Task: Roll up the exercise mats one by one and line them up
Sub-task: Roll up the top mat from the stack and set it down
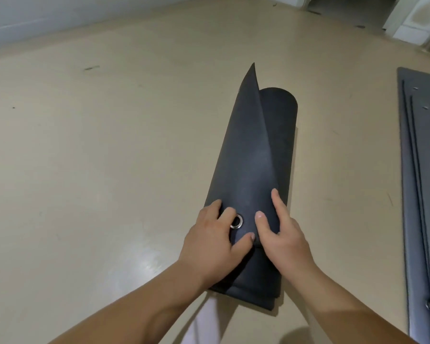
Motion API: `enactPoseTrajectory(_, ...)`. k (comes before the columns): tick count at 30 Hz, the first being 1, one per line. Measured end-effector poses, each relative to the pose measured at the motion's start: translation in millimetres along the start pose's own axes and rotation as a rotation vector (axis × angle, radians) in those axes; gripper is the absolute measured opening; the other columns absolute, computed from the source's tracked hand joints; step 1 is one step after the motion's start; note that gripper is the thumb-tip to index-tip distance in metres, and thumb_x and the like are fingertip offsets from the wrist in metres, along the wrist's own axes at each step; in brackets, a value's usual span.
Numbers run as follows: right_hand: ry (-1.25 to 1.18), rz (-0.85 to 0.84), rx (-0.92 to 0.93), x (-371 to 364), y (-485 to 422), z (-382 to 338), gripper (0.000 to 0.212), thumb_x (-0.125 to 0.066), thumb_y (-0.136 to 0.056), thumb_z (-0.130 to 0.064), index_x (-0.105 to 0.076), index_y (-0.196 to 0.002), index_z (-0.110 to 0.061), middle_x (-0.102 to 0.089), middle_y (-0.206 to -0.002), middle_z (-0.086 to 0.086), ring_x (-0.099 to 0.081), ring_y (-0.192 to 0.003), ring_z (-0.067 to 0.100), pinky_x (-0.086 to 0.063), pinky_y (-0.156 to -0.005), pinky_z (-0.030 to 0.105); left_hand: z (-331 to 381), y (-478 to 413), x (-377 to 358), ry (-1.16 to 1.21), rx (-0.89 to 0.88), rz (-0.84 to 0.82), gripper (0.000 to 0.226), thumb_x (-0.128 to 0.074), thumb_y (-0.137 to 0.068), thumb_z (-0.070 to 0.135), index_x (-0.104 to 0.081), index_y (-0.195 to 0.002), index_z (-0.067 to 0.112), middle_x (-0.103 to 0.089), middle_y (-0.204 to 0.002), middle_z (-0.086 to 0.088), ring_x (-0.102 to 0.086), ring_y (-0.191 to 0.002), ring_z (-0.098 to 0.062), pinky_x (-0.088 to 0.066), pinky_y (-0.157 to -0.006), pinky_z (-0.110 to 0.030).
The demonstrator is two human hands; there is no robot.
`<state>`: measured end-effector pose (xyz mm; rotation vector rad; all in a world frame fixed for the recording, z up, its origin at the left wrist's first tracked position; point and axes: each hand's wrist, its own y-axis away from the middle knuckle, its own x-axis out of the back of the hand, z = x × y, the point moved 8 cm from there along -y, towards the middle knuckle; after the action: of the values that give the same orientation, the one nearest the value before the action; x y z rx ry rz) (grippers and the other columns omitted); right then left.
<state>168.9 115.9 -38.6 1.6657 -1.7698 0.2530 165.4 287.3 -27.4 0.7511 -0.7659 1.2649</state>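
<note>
Floor (109,157) of pale beige carries everything; we see no bin or rack, so nothing sits inside anything. Flat mats (427,170) wait stacked at 3 o'clock, well apart. At centre lies our rolled exercise mat (281,125), its loose flap (246,150) standing up, not yet wrapped. Our left hand (209,242) presses flat on that flap, we judge to keep the roll tight, while our right hand (283,237) pinches its edge beside the metal eyelet (236,221).
</note>
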Motion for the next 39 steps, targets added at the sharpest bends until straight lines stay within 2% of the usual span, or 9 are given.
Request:
enactPoseTrajectory(3, 0.249, 0.036, 0.114, -7.2, 9.8, -38.8, 0.062, -0.036, -0.099, -0.066, -0.005, -0.152, -0.069, -0.056, -0.108, -0.005, -0.059, -0.097, 0.015, -0.043, -0.075, 0.03, -21.4, -4.3, 24.5, 0.156, 0.045, -0.007, 0.037, -0.058, -0.089, 0.058, -0.05, -0.113, 0.032, -0.058, -0.105, 0.015, -0.057, -0.097, -0.014, -0.049, -0.079, -0.029)
enactPoseTrajectory(6, 0.286, 0.028, 0.241, -19.7, 6.8, -86.4, 0.059, -0.025, -0.097, -0.07, -0.017, -0.156, -0.062, -0.056, -0.103, -0.012, -0.053, -0.095, 0.008, -0.044, -0.076, 0.031, -57.2, -12.6, 51.4, 0.315, 0.231, -0.125, 0.06, -0.048, -0.092, 0.076, -0.044, -0.137, 0.037, -0.068, -0.112, 0.013, -0.065, -0.1, -0.012, -0.048, -0.08, -0.028)
enactPoseTrajectory(12, 0.512, -0.273, 0.521, -111.6, -2.1, -150.4, 0.052, -0.049, -0.102, -0.032, -0.047, -0.153, -0.042, -0.03, -0.163, -0.028, -0.018, -0.147, -0.006, -0.032, -0.117, 0.028, -143.6, -17.0, 110.1, 0.195, 0.32, 0.111, 0.017, -0.051, -0.094, 0.034, -0.056, -0.103, 0.021, -0.065, -0.11, -0.002, -0.063, -0.099, -0.023, -0.054, -0.083, -0.04)
enactPoseTrajectory(17, 0.259, -0.345, 0.541, -159.6, -22.7, -192.6, 0.05, -0.053, -0.1, -0.008, -0.06, -0.142, -0.034, -0.036, -0.162, -0.02, -0.023, -0.151, -0.003, -0.021, -0.127, 0.029, -155.9, 19.6, 107.3, -0.053, 0.159, -0.073, 0.097, -0.056, -0.081, 0.081, -0.029, -0.155, 0.024, -0.033, -0.158, 0.006, -0.03, -0.15, -0.021, -0.044, -0.111, -0.036)
enactPoseTrajectory(21, 0.206, -0.192, 0.387, -150.1, -37.9, -172.8, 0.061, -0.065, -0.099, -0.043, -0.038, -0.153, -0.051, -0.022, -0.167, -0.014, -0.026, -0.152, 0.007, -0.031, -0.118, 0.029, -193.8, 27.1, 109.4, 0.029, 0.274, -0.107, 0.134, -0.063, -0.064, 0.092, 0.002, -0.165, 0.033, -0.004, -0.17, 0.022, -0.011, -0.157, -0.008, -0.039, -0.116, -0.034)
enactPoseTrajectory(26, -0.209, -0.568, 0.018, -185.6, -19.1, -128.7, 0.104, -0.083, -0.079, -0.059, -0.005, -0.144, -0.08, -0.035, -0.155, -0.029, -0.049, -0.137, 0.002, -0.046, -0.114, 0.039, -233.6, 28.6, 112.9, 0.161, 0.352, -0.103, 0.132, -0.069, -0.054, 0.091, 0.001, -0.16, 0.056, -0.022, -0.154, 0.024, -0.023, -0.145, -0.005, -0.043, -0.108, -0.034)
enactPoseTrajectory(30, -0.065, -0.524, 0.158, -199.0, -16.7, -139.8, 0.097, -0.081, -0.08, -0.058, -0.008, -0.14, -0.084, -0.026, -0.153, -0.022, -0.04, -0.139, -0.001, -0.04, -0.112, 0.028, -271.7, 28.6, 127.0, 0.375, 0.364, -0.054, 0.11, -0.078, -0.054, 0.084, -0.02, -0.147, 0.076, -0.034, -0.129, 0.027, -0.031, -0.133, 0.001, -0.039, -0.108, -0.027)
enactPoseTrajectory(33, 0.201, -0.412, 0.345, -200.1, -12.4, -155.9, 0.094, -0.074, -0.075, -0.073, -0.012, -0.145, -0.078, -0.02, -0.159, -0.023, -0.025, -0.149, 0.0, -0.036, -0.115, 0.03, -299.8, 33.7, 147.5, 0.44, 0.393, 0.019, 0.111, -0.078, -0.055, 0.082, -0.037, -0.154, 0.055, -0.042, -0.13, 0.032, -0.042, -0.13, 0.003, -0.043, -0.105, -0.027)
enactPoseTrajectory(39, 0.324, -0.331, 0.446, -229.0, -16.9, -210.3, 0.093, -0.072, -0.066, -0.084, -0.027, -0.147, -0.071, 0.016, -0.164, -0.027, 0.017, -0.153, 0.001, -0.032, -0.115, 0.04, -253.2, 42.4, 174.0, 0.076, 0.183, 0.114, 0.096, -0.063, -0.069, 0.084, -0.039, -0.151, 0.04, -0.044, -0.138, 0.025, -0.046, -0.127, -0.003, -0.048, -0.102, -0.029)
